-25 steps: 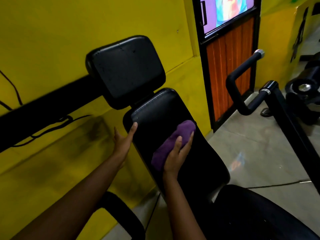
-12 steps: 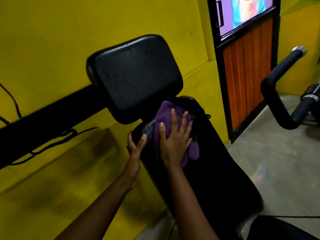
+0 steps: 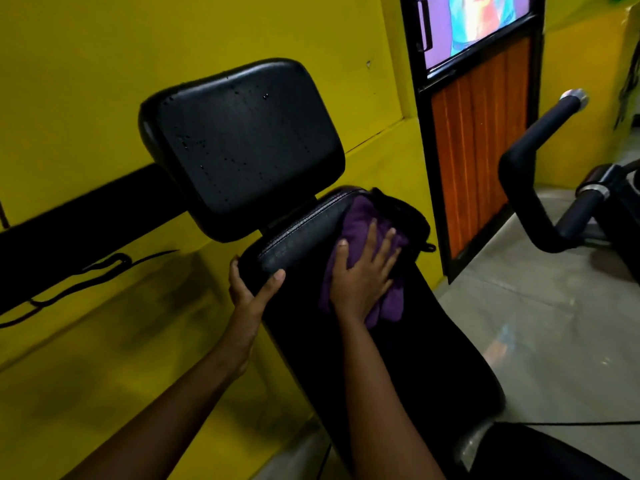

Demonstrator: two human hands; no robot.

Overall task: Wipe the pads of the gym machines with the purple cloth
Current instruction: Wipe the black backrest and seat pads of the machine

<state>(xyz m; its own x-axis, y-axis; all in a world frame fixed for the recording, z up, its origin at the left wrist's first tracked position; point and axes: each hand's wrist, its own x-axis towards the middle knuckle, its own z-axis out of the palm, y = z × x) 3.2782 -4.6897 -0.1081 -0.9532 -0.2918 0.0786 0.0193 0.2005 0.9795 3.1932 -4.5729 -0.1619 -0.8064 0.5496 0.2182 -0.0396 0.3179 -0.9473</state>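
I am pressing the purple cloth (image 3: 360, 218) on the back pad (image 3: 408, 358), in the centre of the frame.

My right hand (image 3: 363, 273) is lying flat on the cloth with the fingers straight and spread, pushing it against the upper part of the pad, just under the headrest pad (image 3: 242, 143). The bunched cloth is showing above and to the right of this hand. My left hand (image 3: 251, 289) is gripping the upper left corner of the same pad: the thumb is resting on the front face, the other fingers are curling around the edge. A black handle bar (image 3: 530, 188) is standing at the right of the frame.
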